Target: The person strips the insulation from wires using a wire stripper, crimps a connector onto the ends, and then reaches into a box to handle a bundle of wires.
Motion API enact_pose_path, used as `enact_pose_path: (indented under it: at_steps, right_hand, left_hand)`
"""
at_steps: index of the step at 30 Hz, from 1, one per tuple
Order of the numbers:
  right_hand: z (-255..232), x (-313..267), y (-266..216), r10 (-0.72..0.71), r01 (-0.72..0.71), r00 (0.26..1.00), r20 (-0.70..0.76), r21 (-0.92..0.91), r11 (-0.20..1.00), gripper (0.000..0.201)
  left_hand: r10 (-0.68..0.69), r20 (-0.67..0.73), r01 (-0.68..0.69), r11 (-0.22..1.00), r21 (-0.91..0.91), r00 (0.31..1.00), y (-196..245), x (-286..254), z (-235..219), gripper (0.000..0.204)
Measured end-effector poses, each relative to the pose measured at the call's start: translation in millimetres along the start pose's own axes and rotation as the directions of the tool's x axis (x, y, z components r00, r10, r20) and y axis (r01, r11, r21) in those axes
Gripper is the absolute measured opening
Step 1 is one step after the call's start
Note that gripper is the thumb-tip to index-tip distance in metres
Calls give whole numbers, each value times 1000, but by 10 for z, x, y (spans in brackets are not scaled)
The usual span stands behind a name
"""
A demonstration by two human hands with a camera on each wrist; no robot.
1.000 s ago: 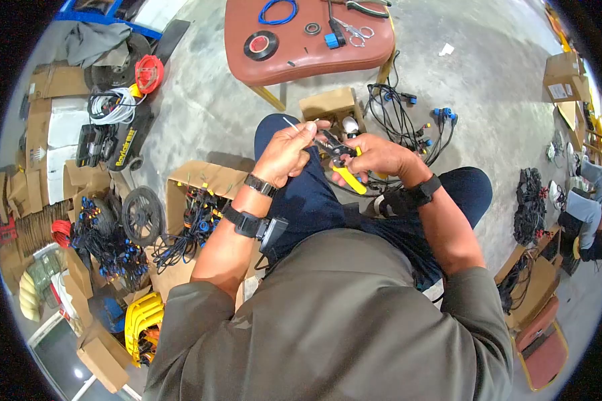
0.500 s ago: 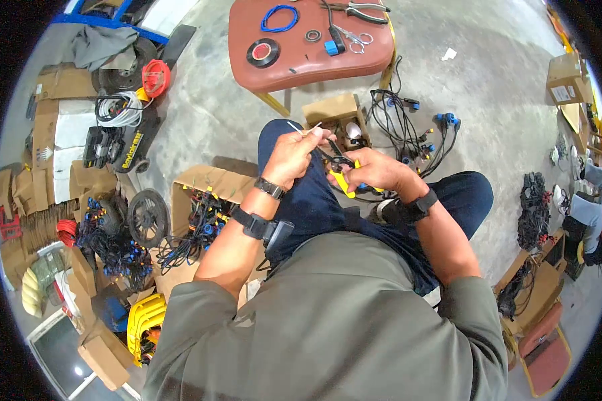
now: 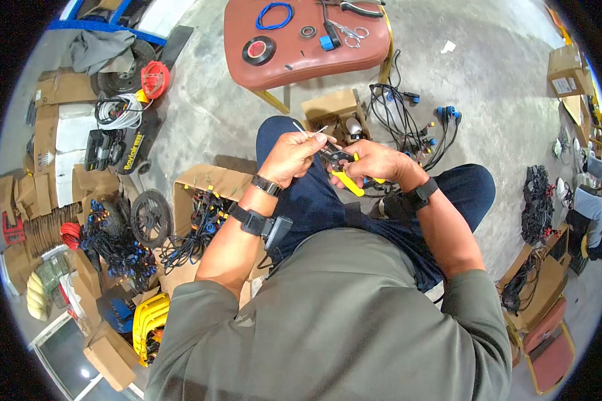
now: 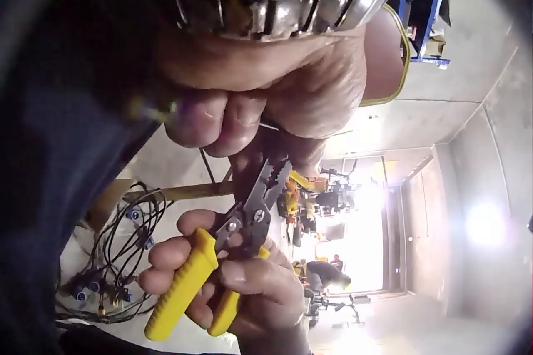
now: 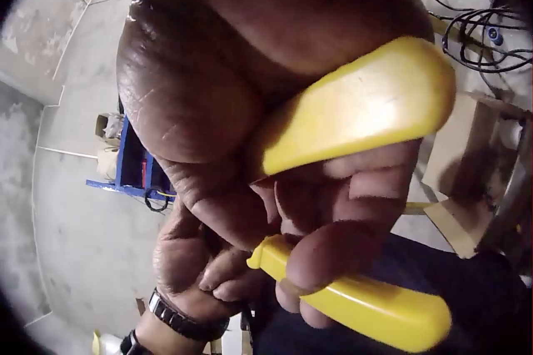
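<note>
My left hand (image 3: 291, 158) pinches a thin white wire (image 3: 297, 126) between thumb and fingers; light ends stick out on both sides of the thumb. In my right hand (image 3: 384, 162) is a pair of wire strippers (image 4: 181, 292) with yellow handles and grey notched jaws. The two handles stand apart, fingers curled round them, as the right wrist view shows at the lower handle (image 5: 379, 313). The jaws point up toward the left fingertips, close under them in the left wrist view.
A brown padded stool (image 3: 301, 57) ahead bears black tape (image 3: 259, 50), a blue wire coil (image 3: 274, 16), scissors (image 3: 352, 36) and pliers (image 3: 361, 9). A small cardboard box (image 3: 331, 103) and black cables (image 3: 401, 117) lie on the floor beyond the knees. Another cable-filled box (image 3: 211, 178) stands left.
The yellow handles have shifted and spread a little in the right hand. A second light wire end now shows right of the left thumb. Both hands stay close together.
</note>
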State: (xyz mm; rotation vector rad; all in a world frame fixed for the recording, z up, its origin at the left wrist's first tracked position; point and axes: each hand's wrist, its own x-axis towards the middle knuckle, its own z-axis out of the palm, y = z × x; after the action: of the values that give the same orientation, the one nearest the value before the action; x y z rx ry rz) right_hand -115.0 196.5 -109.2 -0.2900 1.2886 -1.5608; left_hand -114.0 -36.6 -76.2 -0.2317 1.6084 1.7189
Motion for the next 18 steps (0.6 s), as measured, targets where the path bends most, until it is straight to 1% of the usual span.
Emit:
enact_pose_path:
  at_steps: [2,5,8,11,12,13,15,16,18]
  right_hand:
    - [10,7,1,-2,2,1000,1,-5,1000,29]
    - [55,13,4,-61,54,997,-47,-130,990,27]
    - [86,26,69,-60,30,989,-139,-215,976,26]
    - [54,-38,90,-62,11,982,-176,-277,961,25]
    - [48,-72,125,-145,80,969,-202,-299,951,24]
    - [32,-96,207,-170,127,958,-229,-190,974,23]
    - [-50,-187,283,-30,11,965,-260,-74,997,33]
    - [-79,-281,321,-92,94,967,-236,-2,996,32]
    - [-97,-377,334,-42,47,958,-282,10,999,32]
  left_hand:
    - [-14,-1,14,1000,-1,1000,0,-4,-13,37]
    - [-5,-79,9,999,50,997,58,-22,49,31]
    - [82,-151,-85,996,-12,985,-63,57,50,27]
    - [217,-316,-233,972,-16,924,35,-7,224,25]
    - [172,-317,-173,985,25,933,-3,6,147,23]
    - [119,-305,-132,991,-22,945,-6,7,93,22]
    - [15,-272,-50,991,-122,962,-8,-6,28,22]
    - [9,-274,-43,992,-120,962,-10,-28,22,25]
    - [56,-305,-72,997,-41,951,36,-127,83,24]
